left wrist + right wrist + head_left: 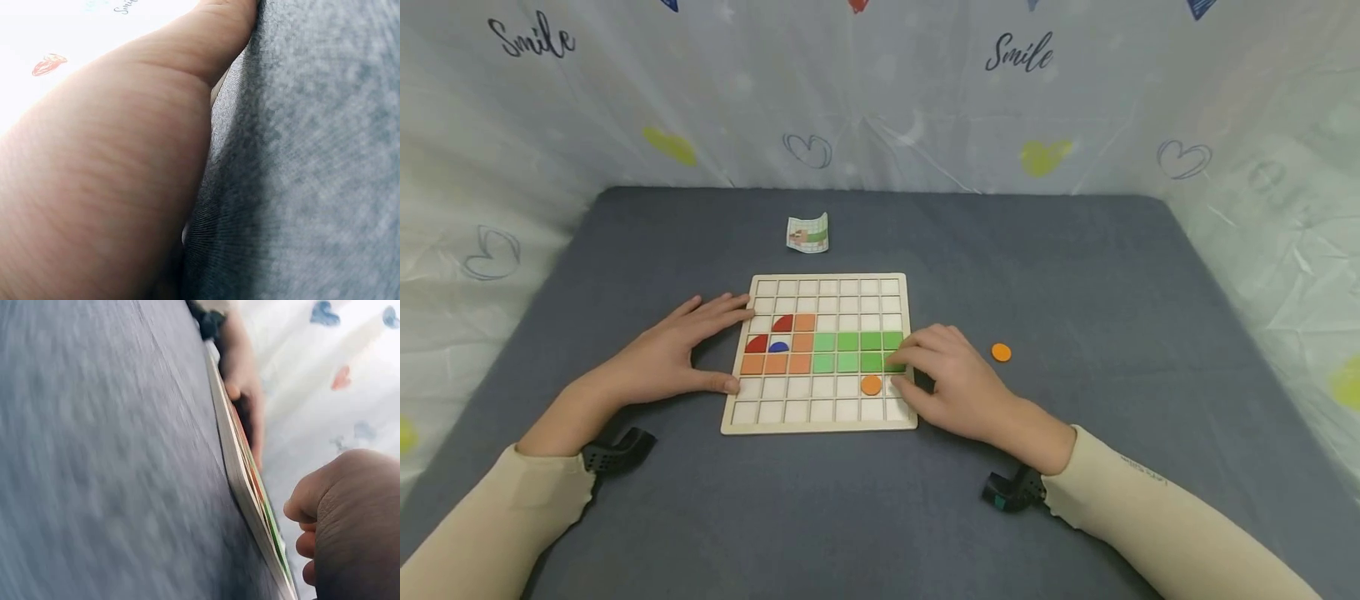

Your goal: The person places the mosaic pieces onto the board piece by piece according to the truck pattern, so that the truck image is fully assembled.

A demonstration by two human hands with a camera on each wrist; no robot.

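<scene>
A wooden grid board (pixel 820 430) lies flat on the table, bearing light and dark green squares (pixel 847 342), orange squares (pixel 803 322), two red quarter circles (pixel 783 323) and a blue half circle (pixel 780 347). My left hand (pixel 677 354) rests along the board's left side, fingers extended and spread, thumb at the lower left edge. Over the right edge is my right hand (pixel 958 383), its fingers bent and fingertips at the rightmost green squares. A gap shows between its index finger and thumb. Just left of that thumb, an orange disc (pixel 871 384) sits on the grid.
Another orange disc (pixel 1001 352) lies on the table to the right of my right hand. Behind the board stands a small curled picture card (pixel 807 237). A dark grey cloth (pixel 1075 267) covers the table, and a white printed curtain (pixel 910 100) hangs around it.
</scene>
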